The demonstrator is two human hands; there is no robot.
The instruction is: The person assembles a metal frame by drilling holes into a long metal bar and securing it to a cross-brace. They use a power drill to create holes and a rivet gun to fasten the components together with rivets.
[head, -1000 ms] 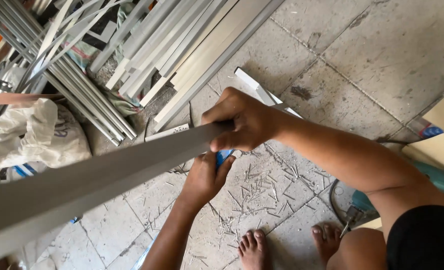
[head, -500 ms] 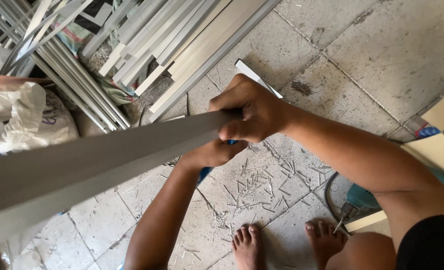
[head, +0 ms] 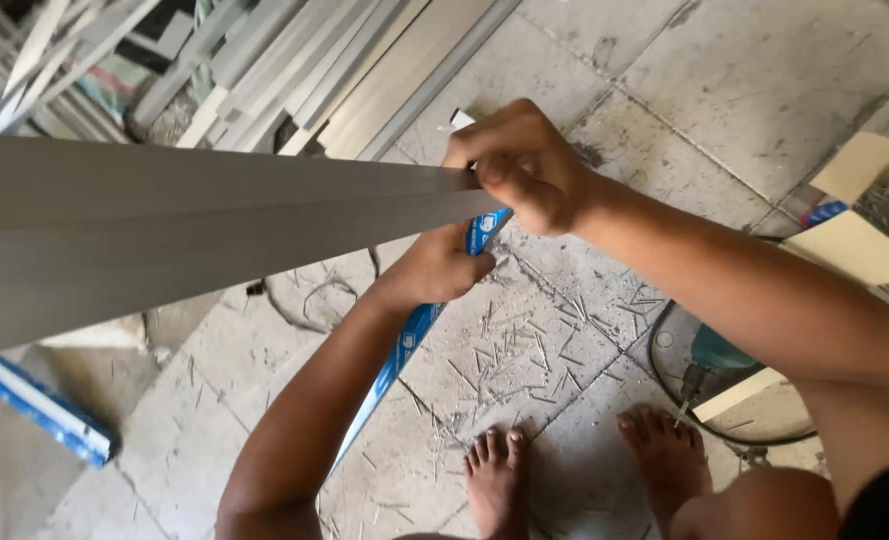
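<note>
Tiled floor (head: 764, 90) | right hand (head: 519, 165) raised grey profile (head: 164, 230) | left hand (head: 434, 270) beneath

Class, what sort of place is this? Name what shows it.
Probably a metal-fabrication workshop floor: stacked aluminium profiles, metal shavings on the concrete, and a power tool beside the feet.

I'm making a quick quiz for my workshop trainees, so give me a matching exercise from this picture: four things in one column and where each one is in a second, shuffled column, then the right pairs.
Things:
1. Long grey metal strip
2. Blue-wrapped bar
3. Teal power tool
4. Stack of metal profiles

Places:
A. On the floor by the bare feet, ringed by a black cable
B. Piled on the floor at the top of the view
C. Pinched at its end by the right hand
D. Under the left hand, slanting down the floor

Pairs: 1-C, 2-D, 3-A, 4-B
</note>
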